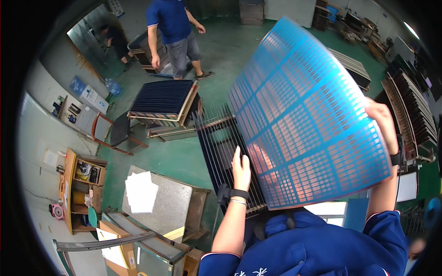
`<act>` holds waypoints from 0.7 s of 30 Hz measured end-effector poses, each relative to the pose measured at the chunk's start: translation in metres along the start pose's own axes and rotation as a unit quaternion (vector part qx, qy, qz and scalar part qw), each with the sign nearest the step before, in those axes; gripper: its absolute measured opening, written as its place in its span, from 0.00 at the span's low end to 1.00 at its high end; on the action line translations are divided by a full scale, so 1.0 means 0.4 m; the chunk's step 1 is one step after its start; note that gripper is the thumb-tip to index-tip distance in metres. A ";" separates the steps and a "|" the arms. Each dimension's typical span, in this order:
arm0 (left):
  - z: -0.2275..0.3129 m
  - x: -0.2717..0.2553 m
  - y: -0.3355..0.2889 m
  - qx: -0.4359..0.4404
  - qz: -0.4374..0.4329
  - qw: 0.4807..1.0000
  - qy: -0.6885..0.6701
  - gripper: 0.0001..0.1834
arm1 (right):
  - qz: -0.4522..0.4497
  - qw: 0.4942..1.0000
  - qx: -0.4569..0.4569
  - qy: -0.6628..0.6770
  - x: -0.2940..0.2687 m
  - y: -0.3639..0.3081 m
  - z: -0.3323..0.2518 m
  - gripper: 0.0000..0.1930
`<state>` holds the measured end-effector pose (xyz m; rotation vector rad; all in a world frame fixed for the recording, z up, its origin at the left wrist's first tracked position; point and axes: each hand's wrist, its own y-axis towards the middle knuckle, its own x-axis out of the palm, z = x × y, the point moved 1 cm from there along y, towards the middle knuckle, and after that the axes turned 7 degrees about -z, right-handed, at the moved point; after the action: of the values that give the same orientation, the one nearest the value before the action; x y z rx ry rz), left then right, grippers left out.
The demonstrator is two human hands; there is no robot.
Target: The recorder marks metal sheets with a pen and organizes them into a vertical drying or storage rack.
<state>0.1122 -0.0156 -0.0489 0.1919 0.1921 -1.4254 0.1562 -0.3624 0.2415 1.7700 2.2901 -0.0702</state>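
A large blue circuit board panel [299,124] with a grid of copper-coloured patches is tilted up in front of me. My right hand [381,117] grips its right edge, the fingers partly hidden behind it. Beside the panel's lower left edge is my left hand [241,172], its visible fingers stretched out and pointing away from me. Just beyond that hand stands a slotted rack [214,156] with several thin dark upright sheets or dividers. Whether the left fingertips touch the rack or the panel is hard to tell.
Another rack full of dark panels [161,99] stands farther back, near a chair [120,131]. White sheets [142,191] lie on a grey table [172,202] at left. A person in a blue shirt [170,20] stands beyond; another bends at far left. More slotted racks [414,110] line the right.
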 end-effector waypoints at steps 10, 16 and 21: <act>0.260 -0.056 0.078 -0.016 -0.131 0.876 -0.464 0.18 | 0.117 0.953 0.060 0.272 -0.090 -0.148 0.221 0.21; 0.310 -0.070 0.067 0.000 -0.151 0.894 -0.423 0.18 | 0.071 0.930 0.083 0.350 -0.151 -0.174 0.366 0.20; 0.283 -0.089 0.061 -0.014 -0.125 0.916 -0.381 0.18 | 0.142 0.933 0.019 0.331 -0.074 -0.134 0.317 0.20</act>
<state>0.1333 -0.0058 0.0700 -0.4320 -0.4223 -1.6493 0.1326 -0.4281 0.1194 2.4005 2.3943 0.6328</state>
